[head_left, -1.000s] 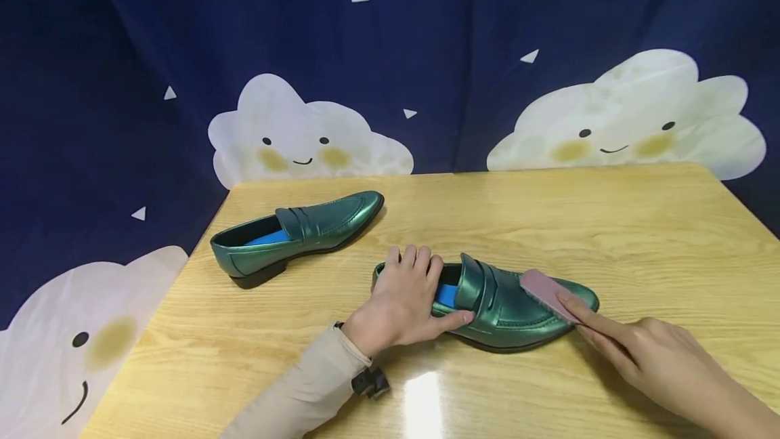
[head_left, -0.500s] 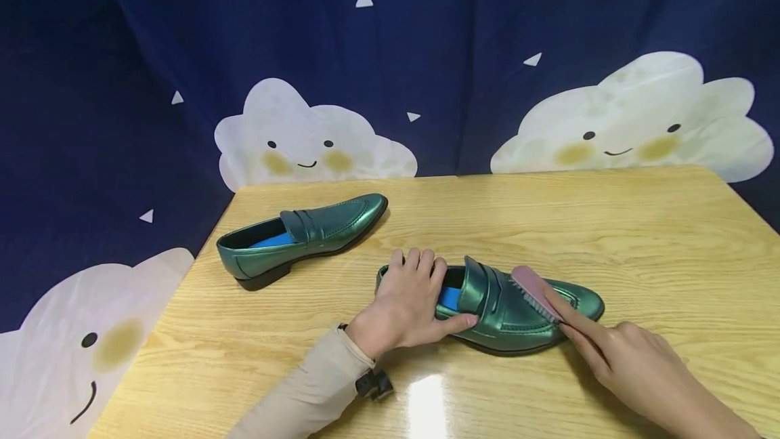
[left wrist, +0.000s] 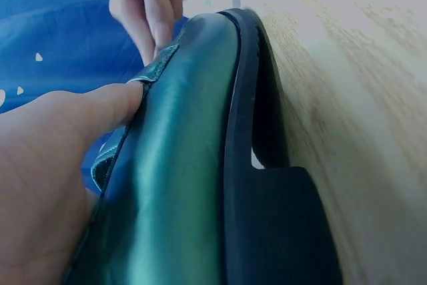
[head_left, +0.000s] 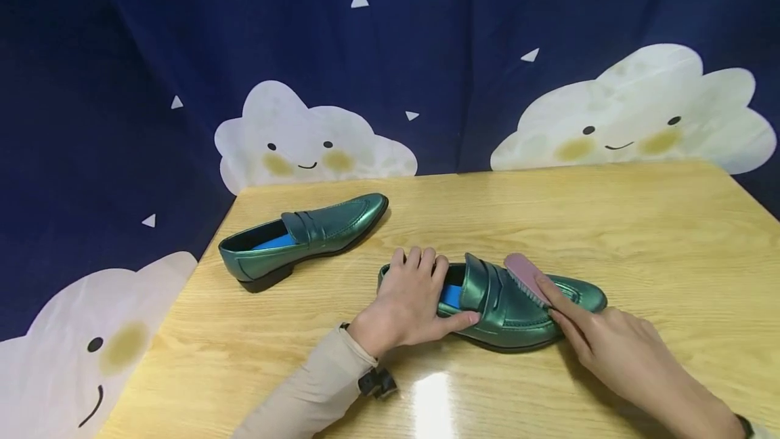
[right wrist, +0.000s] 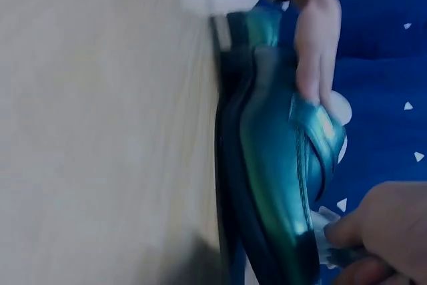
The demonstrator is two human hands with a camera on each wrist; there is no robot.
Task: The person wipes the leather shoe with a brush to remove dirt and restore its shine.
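A metallic green loafer (head_left: 518, 335) stands on the table, toe to the right, a blue insole showing inside. My left hand (head_left: 407, 305) holds it at the heel end, fingers over the opening and thumb along the near side by the strap. In the left wrist view that thumb (left wrist: 110, 108) lies on the shoe's upper edge. My right hand (head_left: 627, 351) grips a small pink shoe brush (head_left: 525, 274), its index finger stretched along the back. The pale bristles lie against the loafer's upper, just ahead of the strap.
The matching green loafer (head_left: 332, 225) stands farther back on the left, toe also to the right. Behind the wooden table (head_left: 609, 222) hangs a dark blue curtain (head_left: 451, 32) with smiling clouds. A small black device (head_left: 378, 383) sits at my left wrist.
My right hand has drawn the brush leftward along the loafer's upper, from near the toe toward the strap. The left hand keeps its hold, and both loafers stay where they were.
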